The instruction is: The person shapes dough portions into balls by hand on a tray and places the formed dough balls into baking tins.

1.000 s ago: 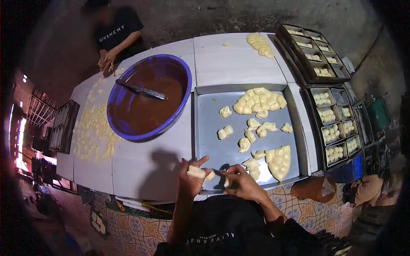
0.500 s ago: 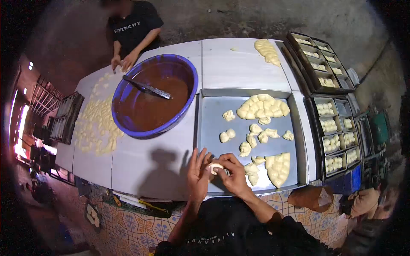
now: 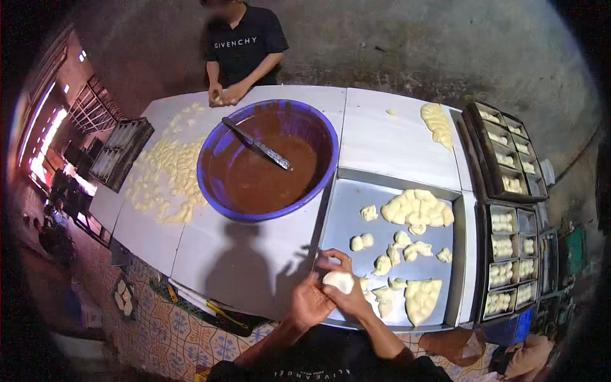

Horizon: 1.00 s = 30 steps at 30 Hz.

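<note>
A pale, flattened piece of dough sits between my two hands, above the near-left edge of a metal tray. My right hand holds it against the palm, with curled fingers beyond it. My left hand is turned palm up, its thumb side at the dough's lower left edge; some of its fingers are hidden. On the tray lie a large scored dough slab, a wedge of joined dough pieces and several loose lumps, among them a rounded pair near my right hand.
A blue basin of brown liquid holds a dark-handled tool. Many dough pieces cover the table's left. Across it, a person handles dough. Filled baking pans line the right side, near another dough slab.
The view has tilted up and shifted left. The dough now shows a broad pale face by my right palm, and my left hand has turned more palm up.
</note>
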Motion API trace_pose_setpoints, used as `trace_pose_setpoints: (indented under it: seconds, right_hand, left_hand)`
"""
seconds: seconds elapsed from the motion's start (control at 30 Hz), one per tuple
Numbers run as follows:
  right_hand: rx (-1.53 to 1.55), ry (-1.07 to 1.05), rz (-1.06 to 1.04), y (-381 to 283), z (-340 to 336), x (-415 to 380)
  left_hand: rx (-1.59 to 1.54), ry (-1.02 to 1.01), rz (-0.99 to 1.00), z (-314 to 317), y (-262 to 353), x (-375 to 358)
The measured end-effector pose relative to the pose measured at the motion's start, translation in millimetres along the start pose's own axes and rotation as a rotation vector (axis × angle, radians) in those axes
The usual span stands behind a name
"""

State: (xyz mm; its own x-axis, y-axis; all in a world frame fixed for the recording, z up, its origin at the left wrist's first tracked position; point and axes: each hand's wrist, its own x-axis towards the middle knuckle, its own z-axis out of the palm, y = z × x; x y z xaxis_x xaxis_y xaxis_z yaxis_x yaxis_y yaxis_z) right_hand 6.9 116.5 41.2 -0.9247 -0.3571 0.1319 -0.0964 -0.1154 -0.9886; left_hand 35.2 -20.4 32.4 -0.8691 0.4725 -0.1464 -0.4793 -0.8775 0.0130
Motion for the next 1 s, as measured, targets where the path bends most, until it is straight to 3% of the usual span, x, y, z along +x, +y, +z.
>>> trace_pose_setpoints:
  seconds: [0.03, 0.07, 0.1, 0.13, 0.17, 0.23, 0.3, 0.37, 0.4, 0.5, 0.57, 0.63, 0.67, 0.7, 0.77, 0.8, 0.83, 0.87, 0.9, 0.97, 1.0]
  right_hand:
    - [0.032, -0.066, -0.113, 11, -8, 10]
    - [0.244, -0.148, 0.052, 11, -19, 8]
    - [0.453, -0.229, 0.218, 4, -24, 8]
    - [0.336, -0.199, 0.023, 19, -25, 15]
    - [0.229, -0.103, -0.030, 36, -28, 17]
    - [0.483, -0.109, -0.004, 27, -28, 27]
    - [0.462, -0.051, -0.012, 26, -25, 30]
    - [0.223, 0.046, -0.017, 25, -24, 31]
    - [0.162, 0.056, 0.004, 21, -23, 31]
    - [0.249, 0.064, 0.017, 38, -25, 27]
    - [0.268, 0.092, 0.026, 35, -24, 28]
    - [0.286, 0.109, 0.033, 35, -28, 29]
    - [0.323, 0.122, 0.039, 40, -30, 31]
    - [0.362, 0.140, 0.046, 42, -30, 31]
    - [0.660, 0.214, 0.043, 37, -27, 37]
    - [0.843, 0.247, 0.154, 36, -29, 40]
    - [1.026, 0.276, 0.266, 36, -32, 42]
    - [1.109, 0.309, 0.299, 38, -32, 38]
    - [0.992, 0.257, 0.353, 34, -37, 34]
    - [0.756, 0.488, 0.349, 43, -31, 25]
    - [0.703, 0.537, 0.353, 39, -29, 20]
  left_hand:
    - [-0.050, -0.007, -0.092, 7, 6, 2]
    - [0.036, -0.190, -0.114, 15, 18, 14]
    - [0.160, -0.245, -0.143, 36, 30, 27]
    - [0.279, -0.223, -0.093, 39, 50, 41]
    - [0.396, -0.200, -0.040, 39, 75, 55]
    - [0.718, -0.258, 0.103, 65, 132, 103]
    - [1.299, 0.104, 0.327, 71, 187, 144]
    - [1.746, 0.610, 0.095, -49, 282, 239]
    - [1.749, 0.608, 0.100, -44, 281, 241]
    - [1.256, 0.408, -0.562, 15, 243, 223]
    - [1.276, 0.497, -0.503, 39, 221, 220]
    - [1.565, 0.522, -0.195, 33, 215, 220]
    - [1.596, 0.594, 0.082, 67, 184, 199]
    - [1.603, 0.589, 0.066, 91, 159, 178]
    - [1.434, 0.305, 0.301, 114, 119, 143]
    - [1.224, 0.176, 0.038, 110, 111, 130]
    - [1.086, 0.355, -0.180, 99, 104, 126]
    - [1.189, 0.297, -0.155, 89, 82, 105]
    - [1.064, 0.405, -0.074, 78, 63, 97]
    - [0.995, 0.432, 0.104, 44, 44, 82]
    - [0.994, 0.431, 0.094, 45, 35, 72]
